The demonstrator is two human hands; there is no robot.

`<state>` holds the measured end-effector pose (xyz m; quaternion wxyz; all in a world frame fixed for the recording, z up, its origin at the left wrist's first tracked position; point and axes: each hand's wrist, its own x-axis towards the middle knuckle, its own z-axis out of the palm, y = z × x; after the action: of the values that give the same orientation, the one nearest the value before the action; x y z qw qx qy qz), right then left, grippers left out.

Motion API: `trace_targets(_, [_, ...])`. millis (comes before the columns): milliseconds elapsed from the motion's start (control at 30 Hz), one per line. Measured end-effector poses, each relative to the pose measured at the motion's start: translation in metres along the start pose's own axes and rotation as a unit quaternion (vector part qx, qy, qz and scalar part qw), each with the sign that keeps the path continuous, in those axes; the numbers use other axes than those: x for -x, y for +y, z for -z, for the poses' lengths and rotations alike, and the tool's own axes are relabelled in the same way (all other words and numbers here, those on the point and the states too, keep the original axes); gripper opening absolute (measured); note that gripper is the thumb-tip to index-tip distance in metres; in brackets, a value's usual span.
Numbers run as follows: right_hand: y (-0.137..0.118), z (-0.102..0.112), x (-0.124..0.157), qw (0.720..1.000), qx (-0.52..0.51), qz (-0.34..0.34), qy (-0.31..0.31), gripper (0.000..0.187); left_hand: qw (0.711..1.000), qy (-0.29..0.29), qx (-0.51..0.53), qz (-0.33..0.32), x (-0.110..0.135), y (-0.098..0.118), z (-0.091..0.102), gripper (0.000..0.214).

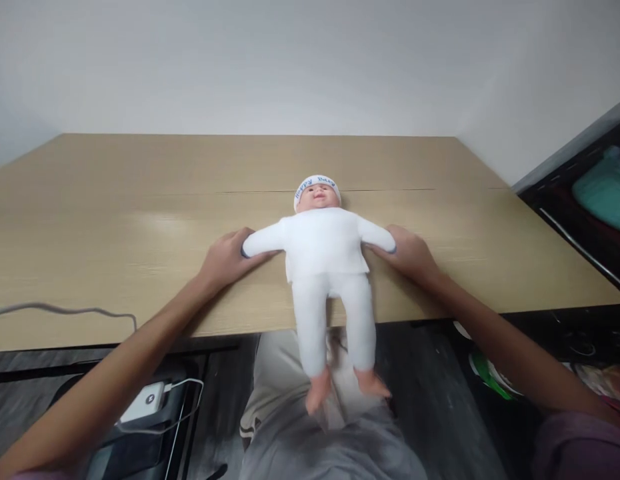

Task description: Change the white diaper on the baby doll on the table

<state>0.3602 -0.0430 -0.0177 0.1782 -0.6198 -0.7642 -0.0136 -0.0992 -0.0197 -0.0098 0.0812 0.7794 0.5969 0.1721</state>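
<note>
A baby doll (327, 243) in a white long-sleeved top and trousers lies face up at the front edge of the wooden table (140, 253). Its white headband carries blue lettering, and its bare feet hang past the edge above my lap. My left hand (230, 257) is closed around the end of the doll's sleeve on the left side. On the other side, my right hand (407, 253) grips the opposite sleeve end. Both doll arms are stretched outward, and the doll's hands are hidden.
A grey cable (65, 309) runs over the table's left front. Below it, a white device (145, 401) with a cord sits on a dark surface. At the right stands a dark unit holding a teal item (605, 190). A pale wall (260, 67) rises behind the table.
</note>
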Motion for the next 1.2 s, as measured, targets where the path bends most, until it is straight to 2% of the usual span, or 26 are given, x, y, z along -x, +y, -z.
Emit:
trace_targets(267, [0.023, -0.04, -0.097, 0.999, 0.001, -0.02, 0.034, 0.082, 0.998, 0.056, -0.002, 0.029, -0.085, -0.03, -0.019, 0.07])
trace_targets(400, [0.038, -0.05, -0.137, 0.998, -0.036, -0.009, 0.06, 0.08, 0.995, 0.098, -0.009, -0.007, -0.129, -0.045, -0.028, 0.071])
trace_targets(500, [0.047, -0.059, -0.168, 0.997, -0.028, -0.02, 0.075, 0.077, 0.992, 0.12, -0.024, -0.009, -0.164, -0.058, -0.034, 0.074])
trace_targets(700, [0.063, -0.073, -0.22, 0.995, -0.024, -0.022, 0.09, 0.076, 0.991, 0.131, -0.036, -0.01, -0.219, -0.076, -0.044, 0.079])
trace_targets(867, [0.072, -0.076, -0.231, 0.997, -0.032, -0.023, 0.071, 0.077, 0.994, 0.102, -0.021, -0.034, -0.233, -0.082, -0.045, 0.08])
trace_targets(1200, [0.089, -0.08, -0.238, 0.996, -0.057, 0.011, 0.064, 0.076, 0.992, 0.111, -0.037, -0.056, -0.23, -0.08, -0.048, 0.07])
